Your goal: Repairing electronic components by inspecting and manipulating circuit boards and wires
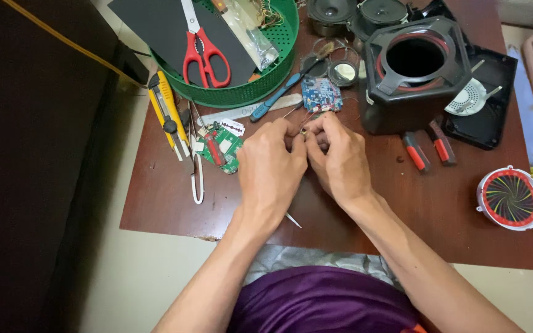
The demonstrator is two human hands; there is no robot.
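My left hand (271,166) and my right hand (339,159) meet fingertip to fingertip over the brown table (439,209). Together they pinch thin wires (304,122) that run up to a small blue circuit board (321,94). What lies between the fingertips is hidden by the fingers. A thin pale pointed tool (293,219) pokes out from under my left wrist. A green circuit board (220,146) lies just left of my left hand.
A green round basket (260,80) with red scissors (203,50) and a black sheet sits at the back left. A yellow utility knife (166,110), white tweezers (197,179), a blue screwdriver (277,97), a black speaker housing (416,71), red-handled pliers (430,148) and a round white cap (511,198) surround the hands.
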